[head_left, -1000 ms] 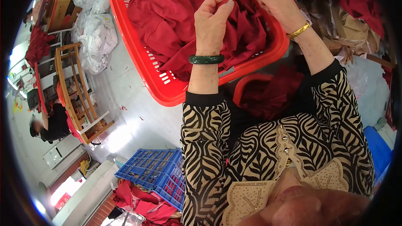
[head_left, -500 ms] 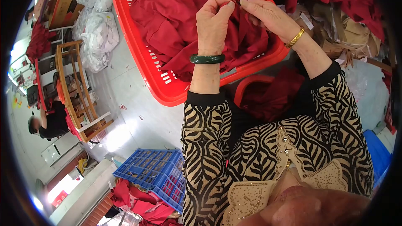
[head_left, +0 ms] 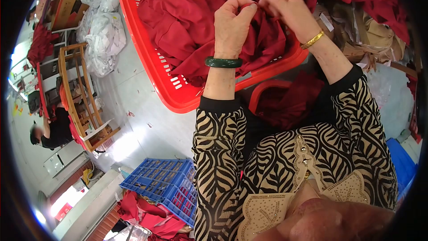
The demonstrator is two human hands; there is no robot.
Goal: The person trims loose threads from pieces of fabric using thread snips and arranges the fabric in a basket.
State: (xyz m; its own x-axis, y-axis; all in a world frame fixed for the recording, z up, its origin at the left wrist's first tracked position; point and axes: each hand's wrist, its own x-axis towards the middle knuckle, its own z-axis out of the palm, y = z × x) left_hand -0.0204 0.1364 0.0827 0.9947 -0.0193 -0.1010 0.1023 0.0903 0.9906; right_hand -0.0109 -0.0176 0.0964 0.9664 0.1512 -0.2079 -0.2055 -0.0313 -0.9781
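Note:
My left hand (head_left: pixel 232 27), with a dark green bangle at the wrist, is closed, thumb and forefinger pinching an edge of red cloth (head_left: pixel 183 22). The cloth lies heaped and folded in a red plastic basket (head_left: pixel 156 85) with slotted walls. Close by on the right, my right hand (head_left: pixel 294 15), wearing a gold bracelet, hovers over the cloth with bent fingers. Those fingers are smeared by motion, so whether they grip anything cannot be made out.
A second red container (head_left: pixel 263 91) with cloth stands below the basket. Leftward are white plastic bags (head_left: pixel 104 40), a wooden frame (head_left: pixel 84 102) and a person in black (head_left: pixel 58 129). A blue crate (head_left: pixel 160 180) sits lower left; brown wrapping (head_left: pixel 370 35) lies to the right.
My left hand has shifted slightly right, still pinching. My right hand has moved up a little; its fingertips, earlier pinched beside the left thumb, are now blurred.

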